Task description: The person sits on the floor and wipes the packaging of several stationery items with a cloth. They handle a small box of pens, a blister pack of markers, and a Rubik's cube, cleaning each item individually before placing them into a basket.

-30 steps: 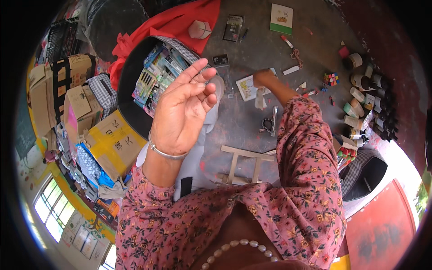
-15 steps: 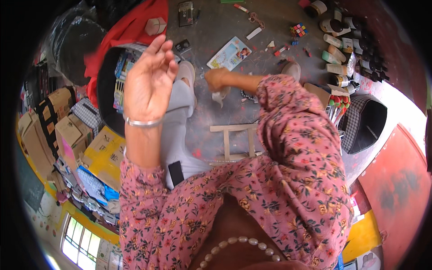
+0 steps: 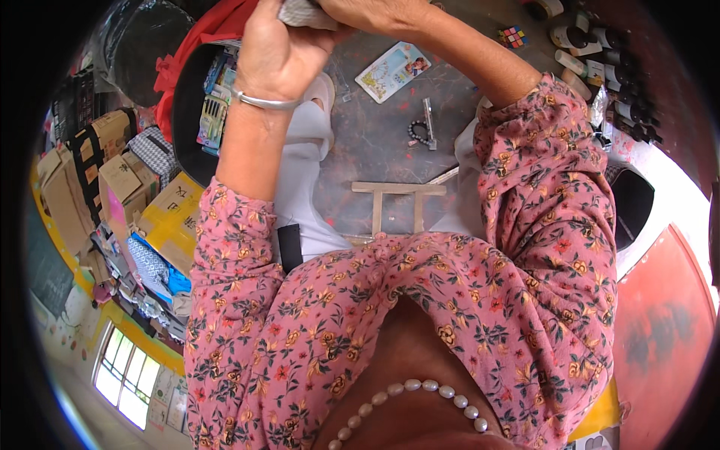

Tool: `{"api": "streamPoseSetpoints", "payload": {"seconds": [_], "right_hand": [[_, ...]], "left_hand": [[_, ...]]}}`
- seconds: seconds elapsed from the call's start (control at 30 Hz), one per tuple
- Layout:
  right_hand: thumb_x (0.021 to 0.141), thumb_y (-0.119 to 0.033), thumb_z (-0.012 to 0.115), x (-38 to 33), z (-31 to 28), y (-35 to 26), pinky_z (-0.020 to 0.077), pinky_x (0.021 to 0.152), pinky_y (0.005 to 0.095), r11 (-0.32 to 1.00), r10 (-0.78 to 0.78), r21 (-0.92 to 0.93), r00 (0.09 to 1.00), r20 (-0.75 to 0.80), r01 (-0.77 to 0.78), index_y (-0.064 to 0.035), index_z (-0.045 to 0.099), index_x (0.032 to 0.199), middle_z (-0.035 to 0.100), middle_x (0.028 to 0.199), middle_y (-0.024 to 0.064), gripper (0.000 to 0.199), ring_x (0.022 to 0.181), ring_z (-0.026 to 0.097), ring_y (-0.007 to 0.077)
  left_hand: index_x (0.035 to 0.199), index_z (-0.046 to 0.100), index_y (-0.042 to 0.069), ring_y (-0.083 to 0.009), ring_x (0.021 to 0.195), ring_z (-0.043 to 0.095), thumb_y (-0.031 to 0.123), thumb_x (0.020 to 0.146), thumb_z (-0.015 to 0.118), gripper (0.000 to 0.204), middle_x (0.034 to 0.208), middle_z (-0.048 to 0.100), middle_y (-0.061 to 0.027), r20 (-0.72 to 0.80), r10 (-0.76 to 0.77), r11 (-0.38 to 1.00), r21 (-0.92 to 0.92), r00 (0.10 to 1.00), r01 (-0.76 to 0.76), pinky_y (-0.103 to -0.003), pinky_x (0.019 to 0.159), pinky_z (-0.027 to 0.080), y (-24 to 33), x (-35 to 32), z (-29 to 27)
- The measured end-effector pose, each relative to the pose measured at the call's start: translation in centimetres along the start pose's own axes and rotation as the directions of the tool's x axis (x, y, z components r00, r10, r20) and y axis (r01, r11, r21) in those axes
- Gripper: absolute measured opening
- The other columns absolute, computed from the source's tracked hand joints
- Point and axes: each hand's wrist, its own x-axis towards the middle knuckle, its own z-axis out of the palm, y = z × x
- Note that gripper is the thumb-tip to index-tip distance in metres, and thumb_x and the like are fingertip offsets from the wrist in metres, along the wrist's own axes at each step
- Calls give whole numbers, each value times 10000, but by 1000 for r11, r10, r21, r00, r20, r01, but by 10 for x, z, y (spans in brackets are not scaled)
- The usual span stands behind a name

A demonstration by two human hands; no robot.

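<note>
At the top edge of the head view, my left hand [image 3: 285, 56] and my right hand [image 3: 379, 13] meet. Between them is a crumpled greyish-white cloth-like wad [image 3: 307, 13], partly cut off by the frame. My right fingers close over its far side. The left palm faces up under it, with the fingers curled behind and partly hidden. A silver bangle [image 3: 264, 100] circles my left wrist. Below my right forearm, a pale card with a colourful picture [image 3: 394, 71] lies on the dark floor.
A black bead bracelet [image 3: 418, 133] lies beside a metal strip [image 3: 429, 120]. Nearer stands a small wooden frame [image 3: 397, 187]. Bottles [image 3: 574, 67] and a puzzle cube [image 3: 513, 36] are at right. A dark bin [image 3: 184, 120] with packs, and cardboard boxes [image 3: 124, 180], line the left.
My right hand has moved up and away from the floor with the wad, reaching my left hand. My left hand has shifted up and slightly right. The view has tilted a little.
</note>
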Motion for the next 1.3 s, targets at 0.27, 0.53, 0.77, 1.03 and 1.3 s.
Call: {"api": "streamPoseSetpoints", "payload": {"seconds": [0.27, 0.53, 0.77, 1.03, 1.3], "right_hand": [[791, -355, 587, -61, -59, 28, 434, 762, 295, 314, 572, 615, 661, 486, -723, -9, 512, 1103, 574, 954, 100, 472, 890, 540, 176], [751, -132, 543, -270, 1, 28, 491, 651, 386, 811, 485, -343, 217, 847, -474, -46, 603, 795, 588, 842, 142, 114, 707, 598, 295], [704, -116, 508, -357, 43, -7, 492, 666, 406, 990, -38, 81, 327, 944, -118, -29, 612, 783, 574, 927, 181, 157, 816, 597, 301], [694, -102, 530, -370, 27, 26, 503, 636, 358, 963, 212, -154, 271, 939, -221, -37, 601, 764, 536, 919, 110, 118, 774, 586, 277], [619, -64, 645, -299, -21, 73, 464, 566, 309, 281, 598, 70, 231, 768, -957, -34, 586, 839, 627, 728, 102, 230, 679, 609, 186]], "left_hand": [[974, 492, -8, -181, 794, 572, 74, 857, 462, 146, 887, 564, -109, -237, 90, 977, 209, 967, -40, -271, 675, 501, -4, 10, -15], [924, 485, 27, -177, 667, 484, 288, 868, 511, 269, 633, 454, 4, -267, -1, 933, 348, 964, 97, -254, 505, 340, 1, 2, -19], [939, 480, 4, -164, 684, 468, 226, 864, 516, 237, 636, 454, 2, -319, -62, 919, 352, 946, 179, -249, 512, 331, -12, 4, -9], [943, 485, -8, -163, 706, 472, 200, 866, 513, 224, 656, 464, -2, -341, -68, 910, 365, 938, 198, -242, 517, 353, -11, 3, -10], [948, 529, -14, -187, 594, 558, 129, 829, 548, 187, 581, 520, -31, -317, -42, 904, 392, 947, 172, -264, 529, 471, -17, -1, -7]]}}
